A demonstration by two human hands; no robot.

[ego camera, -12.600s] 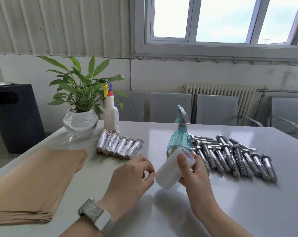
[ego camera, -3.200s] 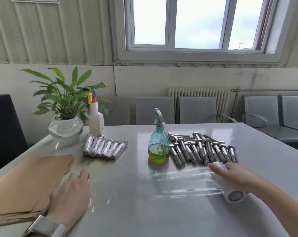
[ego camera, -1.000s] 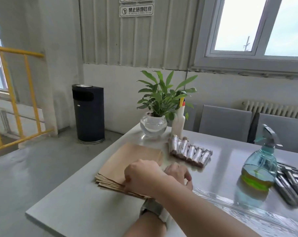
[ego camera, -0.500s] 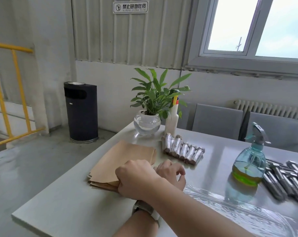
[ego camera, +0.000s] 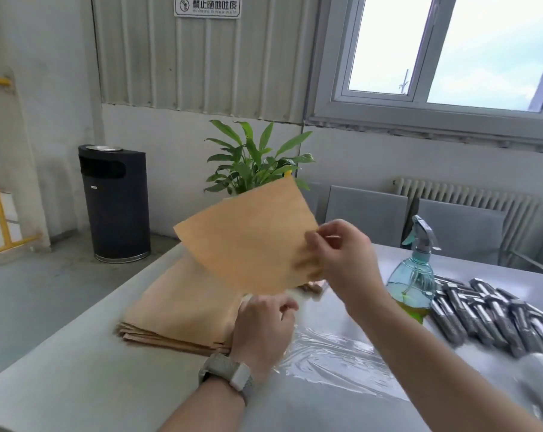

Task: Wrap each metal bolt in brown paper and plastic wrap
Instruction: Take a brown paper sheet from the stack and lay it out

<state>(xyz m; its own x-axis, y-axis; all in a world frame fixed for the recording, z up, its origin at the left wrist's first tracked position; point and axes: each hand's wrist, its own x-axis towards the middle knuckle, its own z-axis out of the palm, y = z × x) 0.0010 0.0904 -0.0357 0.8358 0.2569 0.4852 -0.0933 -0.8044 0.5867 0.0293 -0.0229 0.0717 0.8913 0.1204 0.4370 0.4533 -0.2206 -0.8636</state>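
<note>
Clear plastic wrap sheet (ego camera: pixel 329 357) spread flat on grey surface (ego camera: pixel 77 378), nearest. Left hand (ego camera: pixel 264 322) beside stacked brown paper sheets (ego camera: pixel 183 310), fingers loosely curled, grip unclear. Right hand (ego camera: pixel 341 254) pinching single brown paper sheet (ego camera: pixel 248 238), newly lifted off stack. Unwrapped grey metal bolts (ego camera: pixel 488 310) waiting rightward; placing paper over wrap likely next.

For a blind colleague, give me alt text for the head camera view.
A right hand lifts one brown paper sheet above a brown paper stack on a grey table; the left hand rests by clear plastic wrap, with metal bolts at right.
</note>
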